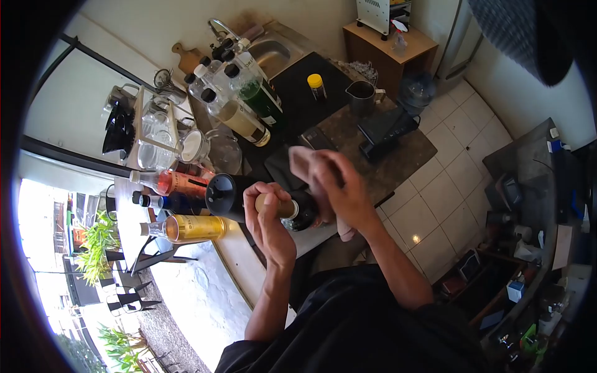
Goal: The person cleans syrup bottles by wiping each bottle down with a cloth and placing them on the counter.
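Note:
My left hand (268,217) is closed around the tan upper part (273,206) of a dark bottle (303,214). A pale ring shows below the tan part, and the bottle's lower end is hidden by my right hand and the cloth. In my right hand (342,186), smeared by motion, is a pinkish-brown cloth (303,163) pressed around the bottle's side. Just left of my left hand stands a black round-topped container (225,196). Beyond the hands, a small dark scale-like device (317,140) lies on the counter.
Several bottles, including a green one (256,96), stand at the back by the sink (273,56). Syrup-like bottles, one yellow (193,229), line the left ledge. A yellow-capped jar (316,87), a metal pitcher (362,96) and a black device (387,130) are on the counter.

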Demonstrator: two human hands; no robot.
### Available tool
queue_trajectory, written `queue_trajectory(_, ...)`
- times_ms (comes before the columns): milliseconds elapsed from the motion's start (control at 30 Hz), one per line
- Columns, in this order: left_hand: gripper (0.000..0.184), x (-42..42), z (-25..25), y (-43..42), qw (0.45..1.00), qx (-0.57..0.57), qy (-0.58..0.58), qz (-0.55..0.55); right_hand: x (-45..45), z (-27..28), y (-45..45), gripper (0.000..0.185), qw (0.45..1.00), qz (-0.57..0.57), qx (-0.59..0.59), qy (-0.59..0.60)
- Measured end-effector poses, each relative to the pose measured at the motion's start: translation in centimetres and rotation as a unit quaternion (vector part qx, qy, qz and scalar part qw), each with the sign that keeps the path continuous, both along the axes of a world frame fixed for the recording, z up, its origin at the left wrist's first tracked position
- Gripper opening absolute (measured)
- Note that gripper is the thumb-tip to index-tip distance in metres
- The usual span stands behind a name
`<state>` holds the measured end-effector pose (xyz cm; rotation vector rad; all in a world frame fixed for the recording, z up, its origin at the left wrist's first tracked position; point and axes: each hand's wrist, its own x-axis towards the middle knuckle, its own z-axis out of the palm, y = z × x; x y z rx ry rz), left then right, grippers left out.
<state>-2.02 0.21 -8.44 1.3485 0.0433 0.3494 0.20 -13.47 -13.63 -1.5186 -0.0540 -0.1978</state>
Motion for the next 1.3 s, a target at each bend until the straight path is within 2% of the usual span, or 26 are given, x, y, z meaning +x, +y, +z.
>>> queue_trajectory(33,0.018,0.3,-0.2,-0.2,1.000,0.004,-0.020,-0.001,0.0,0.6,0.4,0.033,0.991,0.014,-0.033,-0.129)
queue_trajectory(67,0.020,0.8,0.1,-0.7,0.998,-0.066,-0.015,0.011,0.0,0.0,1.4,0.031,0.984,0.050,-0.064,-0.158)
queue_trajectory(100,0.020,1.0,0.0,-0.5,0.998,-0.067,-0.016,0.010,0.2,-0.3,1.9,0.031,0.984,0.049,-0.065,-0.159)
queue_trajectory(167,0.022,1.4,-0.3,0.0,0.999,-0.052,-0.003,-0.007,0.4,-1.1,2.4,0.033,0.962,0.074,-0.198,-0.174)
queue_trajectory(200,0.025,1.6,-0.1,-0.3,0.998,-0.065,-0.014,0.009,1.1,-2.8,2.2,0.033,0.962,0.071,-0.200,-0.173)
queue_trajectory(233,0.025,1.6,-0.1,-0.2,0.998,-0.066,-0.015,0.009,2.4,-5.3,1.6,0.034,0.967,0.174,-0.177,-0.063)
queue_trajectory(267,0.025,1.7,0.0,0.2,0.997,-0.067,-0.006,-0.023,3.1,-7.1,1.2,0.036,0.949,0.274,-0.149,0.047)
queue_trajectory(300,0.025,1.8,0.0,0.6,0.996,-0.067,0.003,-0.055,2.6,-8.3,1.1,0.036,0.948,0.276,-0.149,0.045)
queue_trajectory(367,0.025,2.2,0.0,1.0,0.996,-0.068,0.002,-0.062,0.9,-9.5,1.4,0.038,0.967,0.202,-0.068,0.139)
queue_trajectory(400,0.026,2.3,-0.3,1.4,0.993,-0.068,-0.004,-0.096,0.5,-9.8,1.6,0.038,0.966,0.206,-0.067,0.138)
queue_trajectory(467,0.026,2.2,-0.4,1.6,0.988,-0.083,-0.005,-0.131,-0.8,-9.8,1.6,0.032,0.960,0.121,-0.229,0.107)
queue_trajectory(500,0.026,2.1,-0.5,1.6,0.988,-0.083,-0.004,-0.131,-1.7,-9.9,1.6,0.032,0.960,0.121,-0.229,0.109)
queue_trajectory(567,0.024,2.1,-0.5,2.0,0.983,-0.077,-0.025,-0.163,-3.4,-10.0,1.9,0.032,0.908,-0.015,-0.418,-0.017)
queue_trajectory(667,0.024,2.1,-0.7,2.6,0.976,-0.075,-0.045,-0.199,-4.1,-10.7,1.8,0.032,0.890,-0.016,-0.455,-0.011)
queue_trajectory(700,0.024,2.1,-0.7,2.7,0.976,-0.074,-0.045,-0.200,-3.8,-10.8,1.6,0.032,0.891,-0.017,-0.454,-0.010)
queue_trajectory(767,0.025,1.9,-0.7,2.9,0.975,-0.068,-0.045,-0.207,-2.9,-10.1,0.7,0.033,0.943,0.010,-0.317,0.102)
queue_trajectory(800,0.025,2.1,-0.7,2.8,0.974,-0.068,-0.047,-0.210,-2.4,-9.4,0.4,0.033,0.943,0.006,-0.317,0.100)
queue_trajectory(867,0.027,1.8,-0.7,2.9,0.973,-0.078,-0.057,-0.211,-2.5,-7.3,0.7,0.035,0.993,-0.026,-0.084,0.074)
queue_trajectory(900,0.027,1.7,-0.7,2.9,0.972,-0.078,-0.056,-0.213,-2.5,-7.3,1.4,0.035,0.993,-0.029,-0.084,0.075)
queue_trajectory(967,0.029,1.9,-0.8,2.8,0.976,-0.079,-0.043,-0.196,-2.6,-7.7,3.1,0.037,0.991,0.059,-0.060,-0.101)
queue_trajectory(1000,0.029,1.9,-0.8,2.8,0.976,-0.079,-0.045,-0.199,-3.1,-8.0,3.5,0.037,0.991,0.055,-0.061,-0.102)
queue_trajectory(1067,0.030,1.9,-0.8,3.0,0.975,-0.085,-0.048,-0.199,-3.8,-8.7,4.0,0.038,0.983,-0.033,-0.082,-0.160)
queue_trajectory(1200,0.033,1.6,-0.1,2.8,0.981,-0.034,-0.027,-0.188,-3.9,-10.7,3.1,0.038,0.988,-0.034,-0.038,-0.146)
queue_trajectory(1267,0.035,1.6,-0.1,3.8,0.985,-0.129,0.051,-0.104,-4.5,-11.1,2.6,0.038,0.993,-0.008,-0.099,-0.057)
queue_trajectory(1300,0.035,1.3,0.4,4.1,0.984,-0.127,0.049,-0.111,-5.0,-11.4,2.7,0.038,0.993,-0.015,-0.097,-0.059)
